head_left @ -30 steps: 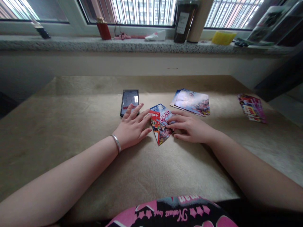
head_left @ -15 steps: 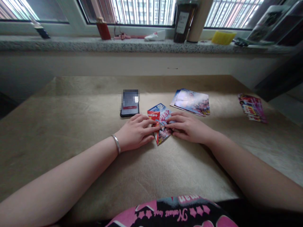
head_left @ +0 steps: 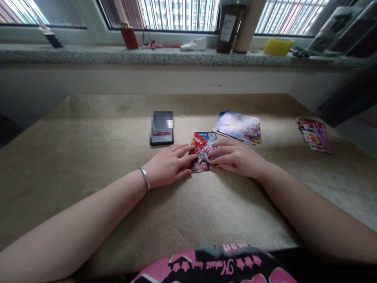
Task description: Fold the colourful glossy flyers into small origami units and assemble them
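We rest our left hand point(head_left: 170, 165) and right hand point(head_left: 240, 158), unclenched, on paper point(head_left: 204, 152): light, bendable probably; hold partly hidden left and right edges.

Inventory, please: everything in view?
Glossy printed paper: at least one, red-blue, centre
Rectangular phone: one, black, centre-left
Glossy leaflets: several, pale blue-pink, centre-right
Fanned cards: several, red-purple, right
Smooth table: one, tan, foreground
Stone sill: one, grey, behind
Cylindrical bottle: one, red, sill
Labelled jar: one, dark, sill
Rounded block: one, yellow, sill
Unclear items: several, mixed, sill
Barred window: one, pale-framed, top
Metal bangle: one, silver, left wrist
Left hand and right hand: two, bare, on paper
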`<action>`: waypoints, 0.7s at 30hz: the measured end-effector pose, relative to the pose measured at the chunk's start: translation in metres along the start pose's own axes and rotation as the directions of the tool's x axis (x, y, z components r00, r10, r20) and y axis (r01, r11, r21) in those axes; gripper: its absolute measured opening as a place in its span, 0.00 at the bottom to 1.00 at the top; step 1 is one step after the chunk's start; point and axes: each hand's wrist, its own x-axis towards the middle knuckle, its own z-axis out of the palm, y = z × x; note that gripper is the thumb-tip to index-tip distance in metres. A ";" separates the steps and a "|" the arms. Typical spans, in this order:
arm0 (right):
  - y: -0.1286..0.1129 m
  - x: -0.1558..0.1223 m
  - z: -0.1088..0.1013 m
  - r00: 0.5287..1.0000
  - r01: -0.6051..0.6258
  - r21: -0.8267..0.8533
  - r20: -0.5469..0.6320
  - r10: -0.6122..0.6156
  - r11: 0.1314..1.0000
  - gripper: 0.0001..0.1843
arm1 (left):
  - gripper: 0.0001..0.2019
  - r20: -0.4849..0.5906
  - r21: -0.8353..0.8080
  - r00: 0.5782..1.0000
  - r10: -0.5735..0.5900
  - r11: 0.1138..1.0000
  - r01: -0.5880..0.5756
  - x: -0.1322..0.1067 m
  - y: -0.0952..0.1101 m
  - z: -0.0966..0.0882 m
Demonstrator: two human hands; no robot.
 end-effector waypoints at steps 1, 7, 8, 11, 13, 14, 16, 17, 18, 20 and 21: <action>0.000 0.000 0.000 1.000 0.003 0.010 0.000 -0.003 1.000 0.11 | 0.21 -0.002 0.005 1.000 0.000 1.000 0.000 0.000 0.000 0.000; -0.005 0.002 -0.003 1.000 -0.023 0.025 0.008 0.023 0.999 0.10 | 0.12 -0.045 0.019 0.999 0.029 0.999 -0.028 0.001 -0.001 0.000; -0.006 0.002 -0.003 0.999 -0.031 0.021 0.013 0.030 0.999 0.10 | 0.12 -0.047 0.016 0.998 0.035 0.999 -0.034 0.002 -0.001 -0.001; -0.007 0.001 -0.002 0.998 -0.056 0.039 0.041 0.054 0.998 0.09 | 0.12 -0.053 0.003 0.997 0.050 0.999 -0.050 0.003 -0.001 -0.001; -0.006 -0.001 -0.002 0.995 -0.088 0.067 0.062 0.084 0.994 0.09 | 0.11 -0.059 -0.007 0.997 0.053 0.999 -0.053 0.003 -0.001 -0.001; -0.006 -0.002 -0.002 0.992 -0.105 0.083 0.073 0.099 0.991 0.09 | 0.11 -0.063 -0.012 0.997 0.052 0.999 -0.053 0.003 -0.001 -0.001; -0.005 -0.003 -0.002 0.988 -0.132 0.119 0.100 0.120 0.984 0.09 | 0.12 -0.067 -0.021 0.996 0.053 0.998 -0.054 0.003 -0.001 -0.002; -0.005 -0.003 -0.003 0.986 -0.143 0.141 0.111 0.128 0.980 0.09 | 0.12 -0.066 -0.024 0.996 0.055 0.998 -0.057 0.003 -0.001 -0.002; -0.005 -0.003 -0.003 0.983 -0.156 0.162 0.118 0.138 0.974 0.10 | 0.12 -0.065 -0.026 0.996 0.058 0.998 -0.060 0.002 -0.002 -0.002; -0.004 -0.002 -0.004 0.979 -0.183 0.196 0.124 0.161 0.963 0.11 | 0.13 -0.067 -0.032 0.995 0.071 0.997 -0.073 0.002 -0.002 -0.002; -0.004 -0.001 -0.004 0.977 -0.197 0.211 0.126 0.173 0.957 0.12 | 0.14 -0.068 -0.034 0.995 0.078 0.996 -0.080 0.002 -0.002 -0.001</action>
